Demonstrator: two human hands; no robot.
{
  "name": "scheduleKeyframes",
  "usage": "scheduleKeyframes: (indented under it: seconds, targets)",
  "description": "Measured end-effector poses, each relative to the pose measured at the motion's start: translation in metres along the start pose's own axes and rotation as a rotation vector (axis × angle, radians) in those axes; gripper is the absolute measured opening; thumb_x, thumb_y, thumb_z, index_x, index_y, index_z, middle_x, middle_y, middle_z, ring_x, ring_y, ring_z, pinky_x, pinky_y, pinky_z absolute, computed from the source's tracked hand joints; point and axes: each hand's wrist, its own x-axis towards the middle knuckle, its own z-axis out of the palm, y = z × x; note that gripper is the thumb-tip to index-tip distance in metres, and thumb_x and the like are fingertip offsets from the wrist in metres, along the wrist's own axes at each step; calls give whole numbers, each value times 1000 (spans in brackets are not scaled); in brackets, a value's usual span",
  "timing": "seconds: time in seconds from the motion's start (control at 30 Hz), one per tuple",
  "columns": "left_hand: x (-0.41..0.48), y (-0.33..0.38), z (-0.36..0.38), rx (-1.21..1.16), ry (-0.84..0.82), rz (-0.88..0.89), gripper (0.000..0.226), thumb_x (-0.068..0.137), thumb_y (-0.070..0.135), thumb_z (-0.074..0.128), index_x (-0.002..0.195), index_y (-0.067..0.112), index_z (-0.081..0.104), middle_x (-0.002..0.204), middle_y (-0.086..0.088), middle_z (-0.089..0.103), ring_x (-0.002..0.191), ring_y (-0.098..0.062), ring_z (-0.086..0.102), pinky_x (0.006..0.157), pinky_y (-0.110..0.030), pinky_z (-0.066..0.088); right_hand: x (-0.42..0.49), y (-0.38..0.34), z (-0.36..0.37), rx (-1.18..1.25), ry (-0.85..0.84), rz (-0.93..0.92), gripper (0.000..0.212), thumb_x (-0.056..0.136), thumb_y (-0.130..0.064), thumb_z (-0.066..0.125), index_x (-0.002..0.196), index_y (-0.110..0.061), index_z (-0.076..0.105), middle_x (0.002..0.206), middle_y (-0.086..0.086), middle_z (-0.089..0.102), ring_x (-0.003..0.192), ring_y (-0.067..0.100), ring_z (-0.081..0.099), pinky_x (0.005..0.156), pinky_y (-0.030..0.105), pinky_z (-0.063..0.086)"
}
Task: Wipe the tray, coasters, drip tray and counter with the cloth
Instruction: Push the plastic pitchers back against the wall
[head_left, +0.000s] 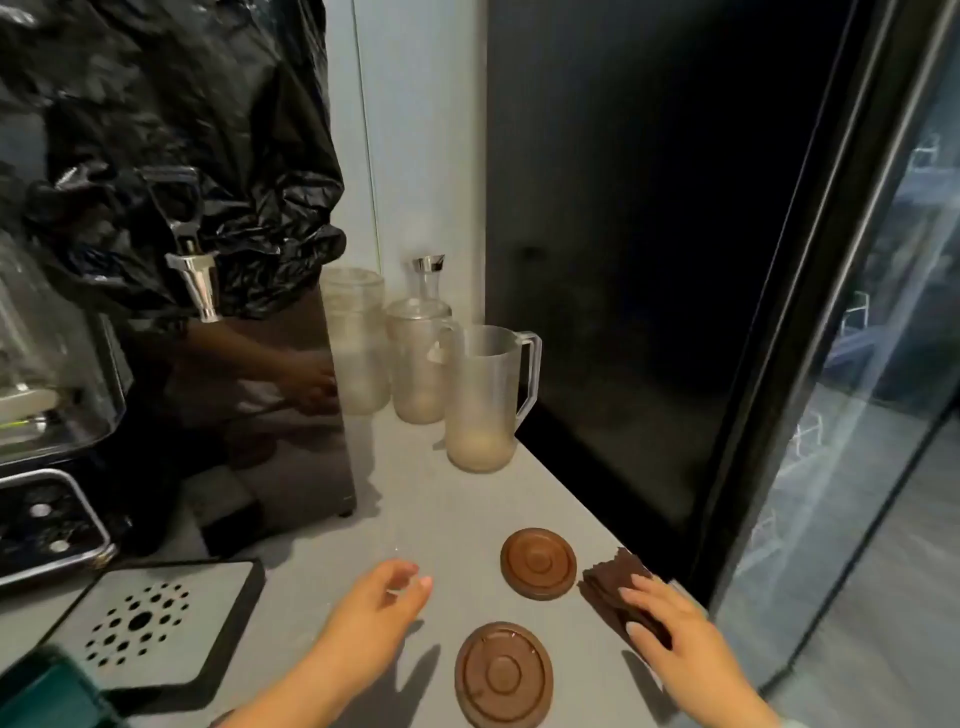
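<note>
Your right hand (670, 623) lays straight fingers (641, 597) on the cloth (615, 574); your left hand (376, 605) hovers over the tabletop (457, 519), fingers loose and apart.

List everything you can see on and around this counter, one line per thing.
counter: one, grey, under everything.
coasters: two, brown, round, front of the counter; the nearer one is by the front edge.
cloth: one, brown, folded, at the counter's right edge.
drip tray: one, black frame with a grey perforated plate, front left.
jar, carafe, jug: one each, clear frosted, at the counter's back.
machine: one, dark, draped in black plastic, with a chrome tap, rear left.
glass door: one, dark-framed, far right.
green object: one, bottom left corner, unclear.
left hand: open, over the counter left of the coasters.
right hand: fingers resting flat on the cloth.
</note>
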Motion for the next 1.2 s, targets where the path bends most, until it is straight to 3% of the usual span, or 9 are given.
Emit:
scheduleKeyframes:
  seconds: [0.17,0.23,0.3,0.4,0.5,0.57,0.63,0.7,1.2]
  targets:
    - [21,-12,30,183,-17,-35,24,85,35,68,107,28,58,116,-1,61,101,-13,57,91,-24,44,28,19,8,-350,-256,-146,59,92,-54,39,146,-38,21,149,-21,-10,140,4,-15,115,31,-3]
    - [28,-7,45,258,-25,-37,37,82,42,68,115,30,57,121,5,57,111,-11,53,99,-23,40,44,23,13,-501,-253,-259,60,92,-58,29,147,-36,18,152,-12,-9,144,10,-6,116,29,5]
    - [36,1,65,373,-66,-21,54,78,53,66,126,36,50,125,13,49,123,-9,43,106,-22,33,62,18,12,-623,-209,-316,59,91,-59,25,145,-35,29,157,-3,10,144,10,16,113,25,21]
    - [52,21,97,478,-145,14,76,69,59,65,137,39,38,135,16,39,133,-8,30,112,-27,27,72,13,23,-568,-317,-259,63,93,-58,19,149,-35,0,159,-2,-11,146,13,-7,116,29,3]
    - [76,34,118,563,-214,36,100,63,58,70,148,35,21,152,10,21,143,-12,14,115,-32,16,80,15,24,-452,-315,-361,59,94,-48,0,145,-27,-18,156,-6,-24,143,8,-18,113,24,-9]
    - [89,39,125,607,-248,23,110,63,57,73,151,34,10,156,8,13,146,-13,6,115,-34,10,91,12,23,-531,-349,-379,58,95,-44,0,146,-24,-18,156,-4,-25,143,9,-20,113,24,-10]
    - [101,38,131,613,-271,13,113,63,56,74,151,35,7,158,8,12,146,-12,5,115,-35,9,121,20,35,-561,-257,-396,60,96,-39,17,148,-28,-11,157,-3,-20,144,12,-15,116,31,-4]
    - [107,35,134,622,-272,22,114,60,58,73,151,36,8,156,9,19,145,-12,11,115,-35,10,138,18,37,-564,-493,-205,63,95,-34,27,149,-31,-6,158,-4,-17,145,12,-13,117,34,0]
    - [81,6,92,774,-113,-48,109,59,65,65,150,34,13,152,8,29,139,-16,26,111,-34,20,196,-19,82,-317,-512,-337,52,99,-31,21,150,-26,9,159,-3,-7,144,11,-12,115,32,-7]
